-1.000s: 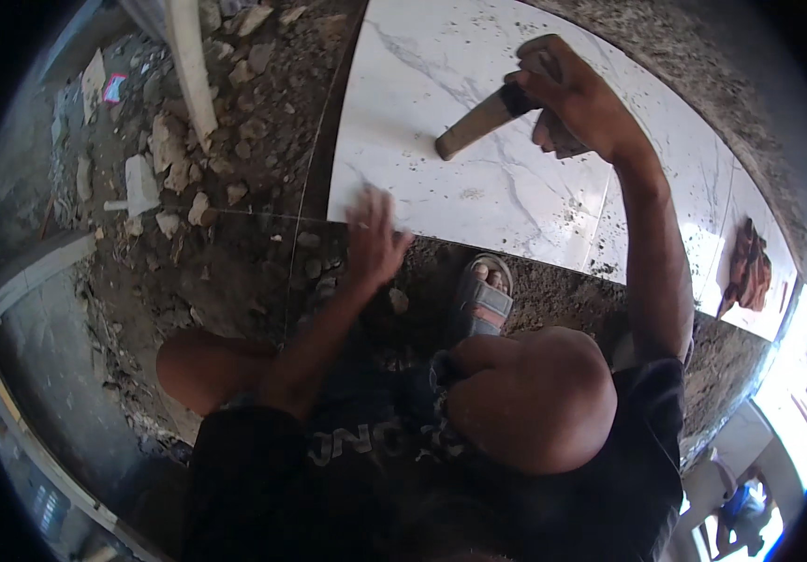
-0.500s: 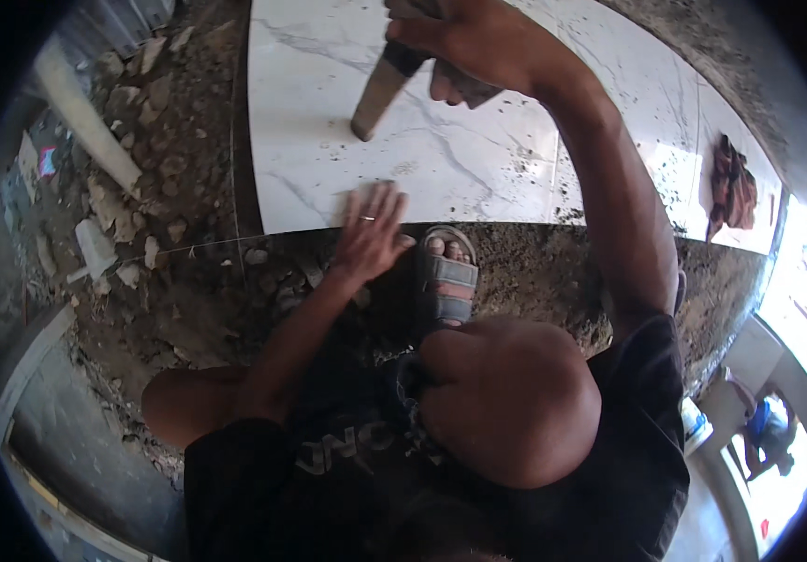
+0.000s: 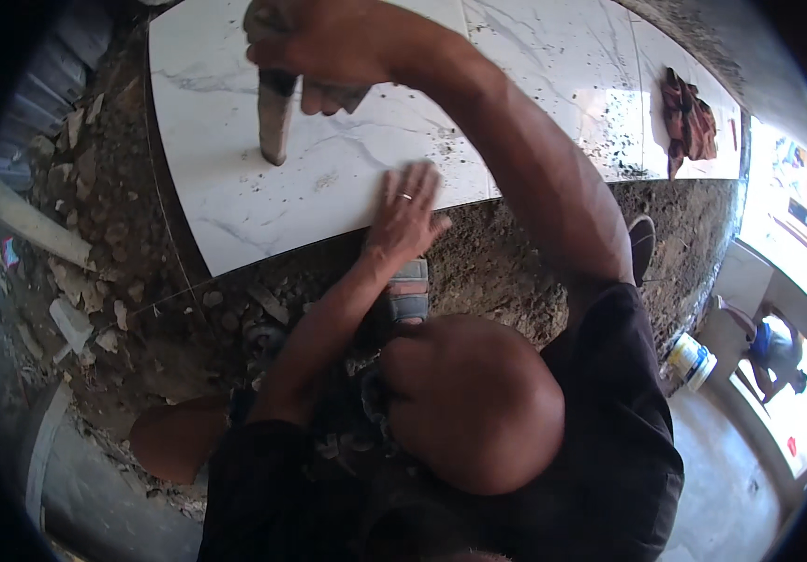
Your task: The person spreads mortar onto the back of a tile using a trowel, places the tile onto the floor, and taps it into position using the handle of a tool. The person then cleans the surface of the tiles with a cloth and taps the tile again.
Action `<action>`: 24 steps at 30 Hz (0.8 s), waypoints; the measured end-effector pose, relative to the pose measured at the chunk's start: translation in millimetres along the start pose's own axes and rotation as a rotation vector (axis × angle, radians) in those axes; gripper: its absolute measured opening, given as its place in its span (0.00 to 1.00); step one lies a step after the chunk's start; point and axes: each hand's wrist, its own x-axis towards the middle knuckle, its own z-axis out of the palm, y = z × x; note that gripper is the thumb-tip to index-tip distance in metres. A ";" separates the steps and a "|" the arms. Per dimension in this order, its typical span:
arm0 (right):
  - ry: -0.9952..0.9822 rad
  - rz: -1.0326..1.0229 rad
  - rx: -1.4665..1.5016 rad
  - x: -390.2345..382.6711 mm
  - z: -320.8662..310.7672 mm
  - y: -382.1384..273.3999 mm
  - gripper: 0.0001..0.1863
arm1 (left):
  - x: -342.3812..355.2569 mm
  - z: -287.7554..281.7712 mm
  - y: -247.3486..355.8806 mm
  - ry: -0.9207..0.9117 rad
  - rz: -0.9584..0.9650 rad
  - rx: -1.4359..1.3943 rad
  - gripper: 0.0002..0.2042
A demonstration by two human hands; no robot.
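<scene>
Along the upper part of the view, we find a row of white, grey-veined tiles (image 3: 235, 201) laid edge to edge. Below their near edge we see a strip of bare soil (image 3: 516, 272), which passes into stony rubble (image 3: 85, 183) at the left. A grey floor (image 3: 722, 450) occupies the lower right. Over the rubble we note a pale pole (image 3: 34, 220) set at a slant. At the far right, well apart from the tiles, we observe another person (image 3: 776, 351), bent forward; nearer to us stands a white bucket (image 3: 691, 362) with yellow and blue markings.

On the tiles at the right we locate a crumpled reddish-brown cloth (image 3: 689, 122). The wooden-handled tool (image 3: 274, 131) is over the leftmost tile, its shaft pointing down in the view; we cannot tell whether the lower end touches the surface. A strapped sandal (image 3: 409, 290) shows just below the near edge.

Of our hands, the right hand (image 3: 324, 42) is curled around the dark upper part of the tool. The left hand (image 3: 405, 220) lies palm down at the near edge of the leftmost tile, fingers slightly spread, thumb apart; we cannot tell how firmly it presses. On one finger we identify a ring (image 3: 405, 197), and across the tiles, scattered soil crumbs (image 3: 621, 140)
</scene>
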 end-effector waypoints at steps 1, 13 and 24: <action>0.005 -0.010 -0.038 -3.3 0.4 -1.7 0.16 | 2.9 8.7 14.8 -0.221 0.117 -0.145 0.33; 0.176 0.009 0.084 -67.3 -3.4 37.4 0.17 | -22.7 -122.5 -65.8 -0.209 -0.177 -0.642 0.11; 0.631 -0.136 -0.290 -180.0 -35.7 22.8 0.12 | 67.5 -146.1 -167.9 -0.363 -0.404 0.262 0.58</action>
